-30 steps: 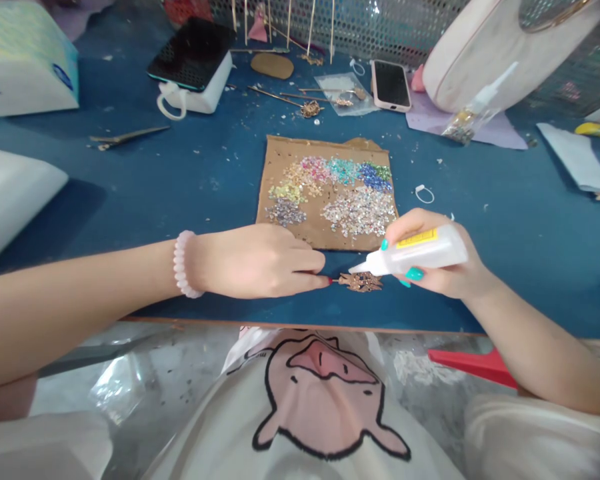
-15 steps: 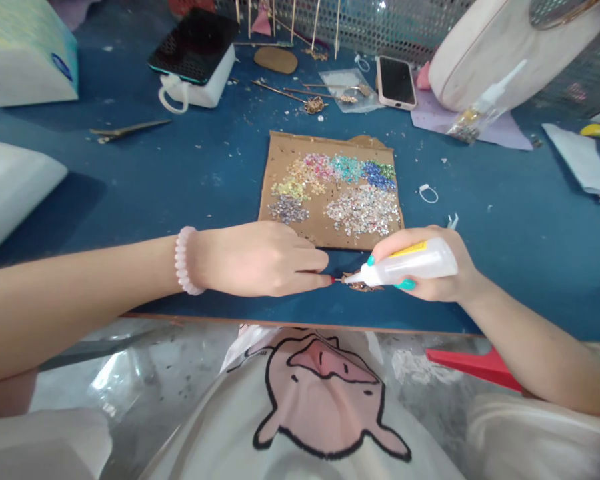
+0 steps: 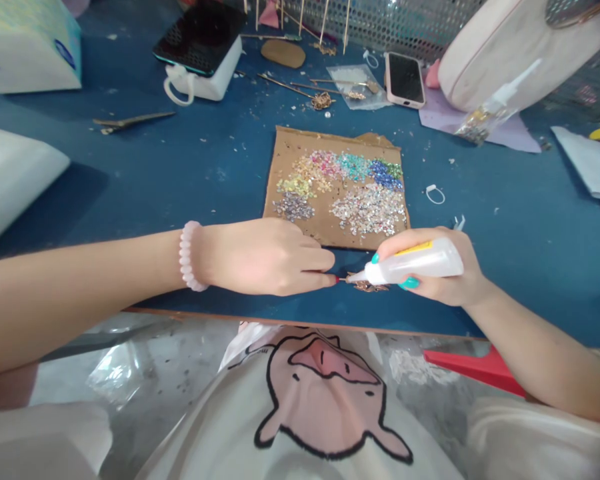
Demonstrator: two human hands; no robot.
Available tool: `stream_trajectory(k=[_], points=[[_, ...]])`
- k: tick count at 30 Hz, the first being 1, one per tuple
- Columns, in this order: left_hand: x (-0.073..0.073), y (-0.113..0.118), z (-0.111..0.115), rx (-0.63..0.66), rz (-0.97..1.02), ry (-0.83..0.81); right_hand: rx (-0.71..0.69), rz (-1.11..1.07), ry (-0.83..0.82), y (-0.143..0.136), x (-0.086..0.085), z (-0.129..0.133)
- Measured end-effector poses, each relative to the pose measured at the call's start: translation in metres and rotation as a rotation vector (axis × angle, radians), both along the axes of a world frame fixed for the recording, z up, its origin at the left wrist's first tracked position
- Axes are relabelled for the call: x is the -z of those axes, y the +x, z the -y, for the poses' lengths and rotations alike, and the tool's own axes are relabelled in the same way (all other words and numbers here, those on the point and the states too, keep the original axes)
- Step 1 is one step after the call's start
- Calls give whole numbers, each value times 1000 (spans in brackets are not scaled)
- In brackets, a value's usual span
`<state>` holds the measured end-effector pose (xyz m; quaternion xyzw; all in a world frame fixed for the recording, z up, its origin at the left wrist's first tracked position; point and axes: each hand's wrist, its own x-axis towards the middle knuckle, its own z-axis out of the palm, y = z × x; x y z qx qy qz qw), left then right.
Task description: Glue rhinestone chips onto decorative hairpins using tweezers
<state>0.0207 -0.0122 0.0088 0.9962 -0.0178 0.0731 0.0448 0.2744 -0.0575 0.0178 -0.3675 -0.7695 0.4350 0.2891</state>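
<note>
A small bronze-coloured metal ornament [image 3: 373, 287] lies on the blue table near its front edge. My left hand [image 3: 275, 259], with a pink bead bracelet [image 3: 191, 256] at the wrist, has its fingers closed on the ornament's thin stem at the left. In my right hand [image 3: 443, 283] is a white squeeze bottle [image 3: 415, 261] with a yellow label, tilted so its nozzle points left at the ornament. The nozzle tip is at or just over the stem end. Behind both hands, a cardboard sheet [image 3: 325, 230] bears piles of small coloured gems [image 3: 369, 210].
Scissors [image 3: 134, 121] lie at the left, near a tissue box [image 3: 30, 57]. At the back are a black phone on a white box [image 3: 200, 40], a pink-cased phone [image 3: 405, 80], hairpins [image 3: 321, 100] and a plastic bag [image 3: 360, 87]. A white ring tie [image 3: 435, 194] lies at the right.
The view has shifted slightly, so table items appear a little to the right. Both hands keep the same hold, and the nozzle stays by the stem.
</note>
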Motion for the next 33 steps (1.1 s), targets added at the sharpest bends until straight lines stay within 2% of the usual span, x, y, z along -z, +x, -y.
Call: stream_trajectory(k=[5, 11, 16, 21, 26, 33], points=[[0, 0, 0, 30, 2, 127, -30, 18, 45, 5, 5, -1], [0, 0, 1, 43, 60, 170, -69, 26, 99, 8, 5, -4], [2, 1, 2, 22, 173, 162, -56, 11, 111, 7, 4, -3], [1, 0, 1, 51, 103, 203, -43, 8, 118, 7, 4, -3], [1, 0, 2, 12, -4, 173, -35, 7, 115, 7, 4, -2], [3, 1, 2, -5, 45, 129, -30, -31, 70, 6, 6, -2]])
